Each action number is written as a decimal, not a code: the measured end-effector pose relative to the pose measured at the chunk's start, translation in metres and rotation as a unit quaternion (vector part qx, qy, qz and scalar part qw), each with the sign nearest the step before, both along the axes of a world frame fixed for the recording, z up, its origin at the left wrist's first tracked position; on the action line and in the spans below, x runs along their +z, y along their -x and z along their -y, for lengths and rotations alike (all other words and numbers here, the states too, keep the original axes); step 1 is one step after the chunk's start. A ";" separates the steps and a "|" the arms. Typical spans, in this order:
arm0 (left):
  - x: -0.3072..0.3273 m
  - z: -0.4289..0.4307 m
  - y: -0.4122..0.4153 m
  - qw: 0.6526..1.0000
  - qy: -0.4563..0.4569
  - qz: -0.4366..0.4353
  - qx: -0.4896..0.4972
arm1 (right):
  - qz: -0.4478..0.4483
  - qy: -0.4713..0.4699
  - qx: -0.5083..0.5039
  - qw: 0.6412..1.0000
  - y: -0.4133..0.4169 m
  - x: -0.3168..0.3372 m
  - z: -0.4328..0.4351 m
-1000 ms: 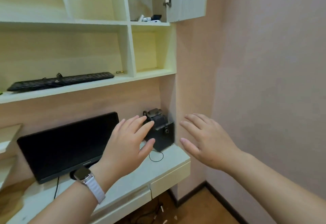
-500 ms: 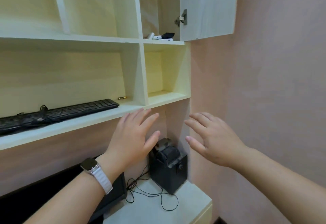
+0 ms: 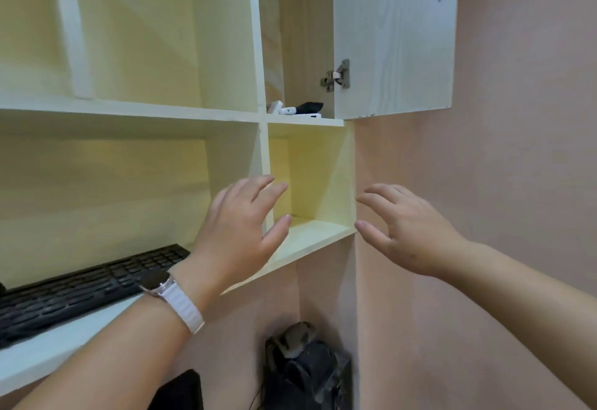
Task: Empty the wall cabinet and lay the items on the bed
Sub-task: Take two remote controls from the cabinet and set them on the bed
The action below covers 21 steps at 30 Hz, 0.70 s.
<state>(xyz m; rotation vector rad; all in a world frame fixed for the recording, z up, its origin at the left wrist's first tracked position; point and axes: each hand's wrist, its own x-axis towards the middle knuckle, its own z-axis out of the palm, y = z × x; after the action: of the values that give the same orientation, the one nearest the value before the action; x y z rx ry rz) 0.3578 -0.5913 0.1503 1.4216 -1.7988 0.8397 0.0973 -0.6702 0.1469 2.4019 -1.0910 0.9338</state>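
Pale wood-grain wall cabinet [image 3: 307, 38] with its door [image 3: 394, 35] swung open, and two empty hands raised below it.

The left hand [image 3: 239, 232], a wristwatch [image 3: 158, 283] with a white strap on its wrist, and the right hand [image 3: 410, 232] hang with fingers spread and relaxed, holding nothing, level with the open cubby [image 3: 316, 177] one tier under the cabinet. The small white and black items [image 3: 295, 108] lie on the cabinet floor near its front edge, well above both hands; how many there are is too small to tell. This looks like the reach-in step, with nothing taken out yet. Next, a hand must go up past the cubby, under the open door, and close round one piece. A black keyboard [image 3: 80, 290] lies on the shelf to the left. The bed is out of view.
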 end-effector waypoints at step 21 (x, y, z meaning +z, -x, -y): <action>0.170 0.153 0.053 0.987 0.053 0.021 0.148 | 0.125 0.093 0.304 0.940 -0.054 0.133 0.213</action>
<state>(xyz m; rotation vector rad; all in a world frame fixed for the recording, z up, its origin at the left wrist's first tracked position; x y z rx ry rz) 0.3046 -0.7443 0.3204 1.6332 -1.5692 1.1076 0.1513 -0.8830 0.2795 2.5393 -0.2827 1.4926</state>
